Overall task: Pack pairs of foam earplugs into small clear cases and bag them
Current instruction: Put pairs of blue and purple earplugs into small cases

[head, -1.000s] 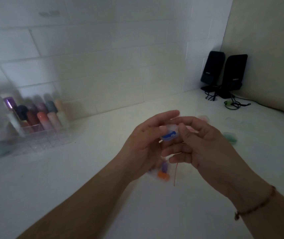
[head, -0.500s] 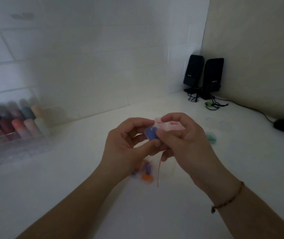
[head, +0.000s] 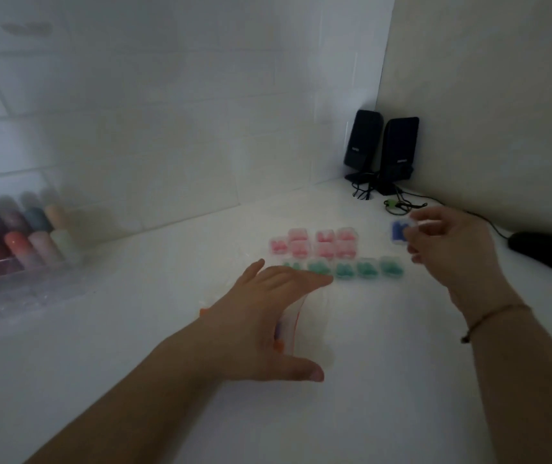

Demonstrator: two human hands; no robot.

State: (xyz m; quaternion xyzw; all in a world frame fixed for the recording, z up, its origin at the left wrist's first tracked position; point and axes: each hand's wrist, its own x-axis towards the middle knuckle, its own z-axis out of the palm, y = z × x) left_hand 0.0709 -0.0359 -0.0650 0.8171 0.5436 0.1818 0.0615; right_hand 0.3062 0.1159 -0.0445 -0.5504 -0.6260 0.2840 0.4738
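A small clear case [head: 400, 232] with blue earplugs inside is pinched in the fingertips of the right hand [head: 448, 249], held up above the white table [head: 134, 329] to the right of the rows. Below it on the table lie the packed cases: a cluster of pink ones [head: 314, 244] and, nearer, a row of green ones [head: 355, 269]. The left hand [head: 261, 316] hovers flat, fingers spread and its grip released, over a clear zip bag [head: 311, 326] with a red seal line. Far left stands a clear organizer of coloured bottles [head: 17, 239]; two black speakers [head: 381, 149] sit in the corner.
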